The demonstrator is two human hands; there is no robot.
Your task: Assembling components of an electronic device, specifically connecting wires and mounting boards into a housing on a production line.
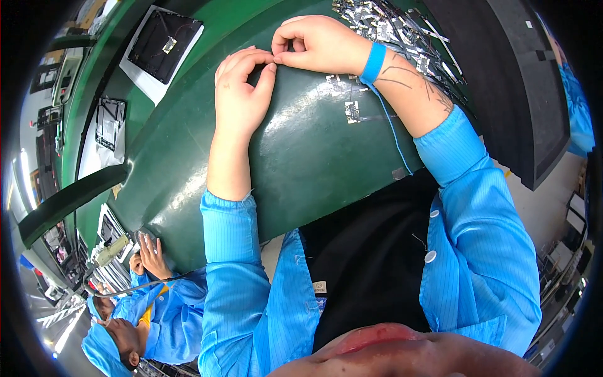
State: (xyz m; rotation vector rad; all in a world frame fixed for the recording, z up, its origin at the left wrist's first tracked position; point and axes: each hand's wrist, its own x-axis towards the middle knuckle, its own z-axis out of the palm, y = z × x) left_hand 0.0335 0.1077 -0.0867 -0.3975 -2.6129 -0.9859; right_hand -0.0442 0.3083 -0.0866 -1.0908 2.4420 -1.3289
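Note:
Near the far middle of the green work mat (295, 169), my two hands meet at their fingertips. My left hand (242, 91) has its thumb and index finger pinched together. My right hand (326, 44) pinches right beside them, its thumb and fingers closed. Whatever is between the fingertips is too small to make out. On my right wrist is a blue wrist strap (374, 61) with a thin coiled cord (397, 141) hanging down to the mat. A small circuit board (352, 112) with a thin dark tail lies below that forearm, near other small pieces.
A heap of small boards with ribbon cables (402, 31) lies at the far right, beside a black tray (502, 81). At the far left, a black panel (164, 45) rests on white sheets. Another person (151, 308) in blue works at the lower left.

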